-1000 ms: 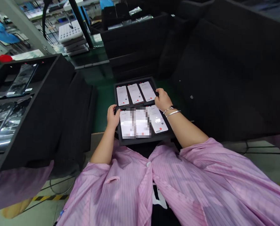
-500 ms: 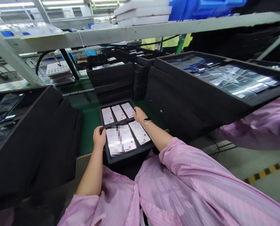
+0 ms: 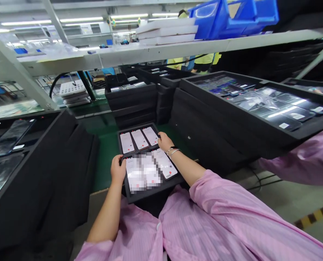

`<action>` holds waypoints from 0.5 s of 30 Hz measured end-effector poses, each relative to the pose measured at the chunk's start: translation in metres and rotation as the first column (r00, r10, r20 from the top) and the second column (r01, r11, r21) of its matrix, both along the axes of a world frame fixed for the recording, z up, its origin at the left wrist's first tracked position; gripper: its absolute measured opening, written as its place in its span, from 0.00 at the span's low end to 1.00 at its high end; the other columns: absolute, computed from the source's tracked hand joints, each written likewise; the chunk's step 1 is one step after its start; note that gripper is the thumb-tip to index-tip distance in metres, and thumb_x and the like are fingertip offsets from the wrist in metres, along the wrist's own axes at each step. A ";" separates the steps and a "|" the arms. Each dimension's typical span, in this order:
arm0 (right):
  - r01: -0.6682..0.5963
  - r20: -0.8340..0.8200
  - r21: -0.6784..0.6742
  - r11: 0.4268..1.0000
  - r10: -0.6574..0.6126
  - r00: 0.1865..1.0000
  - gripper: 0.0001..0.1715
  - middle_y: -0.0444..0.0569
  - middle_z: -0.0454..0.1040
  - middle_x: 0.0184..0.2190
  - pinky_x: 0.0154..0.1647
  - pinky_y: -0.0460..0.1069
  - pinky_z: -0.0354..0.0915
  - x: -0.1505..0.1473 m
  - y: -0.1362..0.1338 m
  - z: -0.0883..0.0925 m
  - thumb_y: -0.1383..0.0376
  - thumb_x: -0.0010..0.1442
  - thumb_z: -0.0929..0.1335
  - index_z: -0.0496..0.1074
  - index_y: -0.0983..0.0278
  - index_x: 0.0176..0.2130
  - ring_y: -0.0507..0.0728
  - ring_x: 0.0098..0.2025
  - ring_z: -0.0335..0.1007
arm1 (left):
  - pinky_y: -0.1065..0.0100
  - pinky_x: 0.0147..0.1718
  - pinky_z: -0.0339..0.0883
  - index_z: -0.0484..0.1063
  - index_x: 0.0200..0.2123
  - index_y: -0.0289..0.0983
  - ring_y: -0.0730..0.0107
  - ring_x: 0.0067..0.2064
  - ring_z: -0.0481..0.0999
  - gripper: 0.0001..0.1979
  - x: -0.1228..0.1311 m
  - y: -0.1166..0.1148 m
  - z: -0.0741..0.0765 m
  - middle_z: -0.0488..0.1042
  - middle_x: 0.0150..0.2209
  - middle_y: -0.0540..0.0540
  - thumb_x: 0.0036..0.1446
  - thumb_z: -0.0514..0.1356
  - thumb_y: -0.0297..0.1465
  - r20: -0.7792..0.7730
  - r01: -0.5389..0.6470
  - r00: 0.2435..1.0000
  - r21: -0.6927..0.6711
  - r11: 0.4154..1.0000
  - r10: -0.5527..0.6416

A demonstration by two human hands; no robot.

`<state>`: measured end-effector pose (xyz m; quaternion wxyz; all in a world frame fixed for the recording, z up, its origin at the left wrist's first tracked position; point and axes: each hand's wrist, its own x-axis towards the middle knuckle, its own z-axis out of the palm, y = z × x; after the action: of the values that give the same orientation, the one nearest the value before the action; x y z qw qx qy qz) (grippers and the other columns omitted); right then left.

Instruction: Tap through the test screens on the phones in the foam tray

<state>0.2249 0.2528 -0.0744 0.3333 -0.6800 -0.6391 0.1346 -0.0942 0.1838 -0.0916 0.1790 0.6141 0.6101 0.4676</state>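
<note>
A black foam tray (image 3: 141,195) lies in front of me, its near end close to my body. Its two rows hold several smartphones (image 3: 127,142) with lit white screens; parts of the nearer screens are blurred out. My left hand (image 3: 118,169) is closed on the tray's left side, thumb on the rim and fingers bent around the edge. On the opposite side, my right hand (image 3: 165,141), with a bracelet at the wrist, grips the right edge beside the far row. Its fingertips under the edge are hidden.
Stacked black trays (image 3: 207,123) with dark phones rise on the right, more trays (image 3: 42,166) on the left and behind. A white shelf beam (image 3: 150,50) crosses above, carrying blue bins (image 3: 213,21) and white foam slabs (image 3: 169,30). A co-worker's pink sleeve (image 3: 300,156) shows at right.
The whole scene sits slightly lower in the picture, as my head has tilted up a little. Both hands keep their hold on the tray, with no clear movement against the table.
</note>
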 end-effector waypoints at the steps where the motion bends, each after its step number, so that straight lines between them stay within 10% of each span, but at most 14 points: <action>1: 0.000 -0.005 0.002 1.000 0.000 1.000 0.21 0.56 0.72 0.61 0.61 0.63 0.73 0.000 0.000 -0.001 0.58 0.73 0.71 0.72 0.64 0.61 0.62 0.59 0.73 | 0.49 0.62 0.72 0.76 0.46 0.42 0.51 0.57 0.77 0.12 0.000 0.000 0.000 0.78 0.53 0.40 0.60 0.60 0.34 -0.005 0.005 1.000 -0.004 1.000 -0.005; 15: 0.032 -0.124 0.056 0.998 -0.025 0.992 0.19 0.62 0.72 0.60 0.63 0.61 0.71 -0.001 0.000 -0.003 0.67 0.70 0.63 0.71 0.66 0.58 0.64 0.59 0.74 | 0.42 0.71 0.61 0.73 0.57 0.42 0.43 0.68 0.70 0.21 -0.007 0.009 -0.005 0.68 0.63 0.36 0.62 0.60 0.41 -0.099 0.074 0.991 -0.132 0.988 -0.088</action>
<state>0.2236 0.2527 -0.0773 0.3934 -0.6696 -0.6111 0.1529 -0.1010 0.1927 -0.0969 0.2047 0.6493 0.6218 0.3870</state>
